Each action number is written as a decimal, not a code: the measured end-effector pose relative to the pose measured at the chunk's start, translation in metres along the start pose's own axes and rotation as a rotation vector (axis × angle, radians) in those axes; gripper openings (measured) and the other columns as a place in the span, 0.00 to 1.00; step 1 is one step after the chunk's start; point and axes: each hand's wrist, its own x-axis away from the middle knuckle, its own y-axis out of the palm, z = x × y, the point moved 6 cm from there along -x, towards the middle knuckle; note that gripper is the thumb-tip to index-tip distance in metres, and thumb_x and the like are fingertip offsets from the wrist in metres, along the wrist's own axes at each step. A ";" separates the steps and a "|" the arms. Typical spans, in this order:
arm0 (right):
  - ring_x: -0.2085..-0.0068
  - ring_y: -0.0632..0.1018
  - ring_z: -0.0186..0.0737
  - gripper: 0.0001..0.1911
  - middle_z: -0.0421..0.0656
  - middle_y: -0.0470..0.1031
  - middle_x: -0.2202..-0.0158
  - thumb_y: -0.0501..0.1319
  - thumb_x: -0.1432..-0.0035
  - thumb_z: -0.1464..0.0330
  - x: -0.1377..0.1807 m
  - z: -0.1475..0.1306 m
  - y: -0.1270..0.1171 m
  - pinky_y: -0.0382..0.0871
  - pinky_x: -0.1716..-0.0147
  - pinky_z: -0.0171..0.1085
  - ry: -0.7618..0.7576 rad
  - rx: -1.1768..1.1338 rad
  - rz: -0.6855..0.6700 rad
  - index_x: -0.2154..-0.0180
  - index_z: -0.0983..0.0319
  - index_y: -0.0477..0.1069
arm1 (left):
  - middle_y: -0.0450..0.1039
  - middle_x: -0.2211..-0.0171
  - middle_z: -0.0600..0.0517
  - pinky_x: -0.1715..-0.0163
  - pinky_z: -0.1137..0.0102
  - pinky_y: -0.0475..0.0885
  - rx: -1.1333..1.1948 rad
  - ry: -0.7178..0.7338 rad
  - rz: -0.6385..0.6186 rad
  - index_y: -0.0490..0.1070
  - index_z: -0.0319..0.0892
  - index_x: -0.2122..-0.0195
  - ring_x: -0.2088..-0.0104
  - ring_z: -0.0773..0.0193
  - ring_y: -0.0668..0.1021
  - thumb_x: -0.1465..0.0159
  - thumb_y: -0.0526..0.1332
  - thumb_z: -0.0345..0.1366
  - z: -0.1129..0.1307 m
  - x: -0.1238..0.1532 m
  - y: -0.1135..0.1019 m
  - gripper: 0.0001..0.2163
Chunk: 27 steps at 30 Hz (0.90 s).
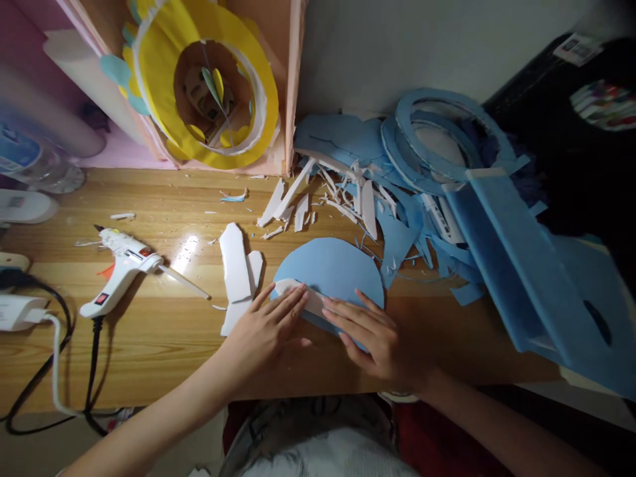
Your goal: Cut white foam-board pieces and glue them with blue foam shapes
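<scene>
A blue foam-board half-disc [332, 268] lies flat on the wooden table [163, 331] in front of me. A narrow white strip [303, 296] runs along its near edge. My left hand [271, 324] lies flat with fingers stretched out, pressing on the strip's left end. My right hand [370, 331] also lies flat with spread fingers, pressing the strip and the disc from the right. Neither hand grips anything. White foam offcuts [238, 268] lie just left of the disc.
A white hot glue gun [122, 268] with a black cord rests at the left. Blue foam scraps, rings [437, 132] and a blue foam structure [527, 271] pile up at the right. A yellow paper craft [209, 79] stands at the back. White slivers [298, 199] are scattered mid-table.
</scene>
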 end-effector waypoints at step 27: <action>0.33 0.51 0.44 0.33 0.52 0.50 0.34 0.49 0.35 0.65 0.010 0.014 0.024 0.56 0.40 0.50 -0.038 0.125 -0.203 0.34 0.70 0.39 | 0.66 0.42 0.41 0.50 0.62 0.72 -0.061 -0.077 0.105 0.58 0.34 0.40 0.45 0.56 0.73 0.34 0.52 0.45 -0.010 0.013 -0.002 0.26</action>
